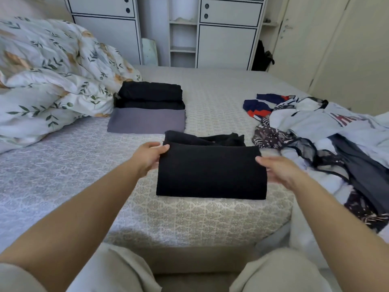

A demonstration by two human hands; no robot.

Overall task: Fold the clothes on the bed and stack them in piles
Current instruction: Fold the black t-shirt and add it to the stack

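A folded black garment lies on the near middle of the bed. The left hand grips its left edge, thumb on top, and the right hand holds its right edge, thumb on the cloth and fingers beneath. Just beyond it, more black cloth lies bunched. Farther off to the left stands a pile: black folded pieces on a grey one. A floral duvet is heaped at the far left. On the right lies a heap of unfolded clothes. White cupboards stand beyond the bed.
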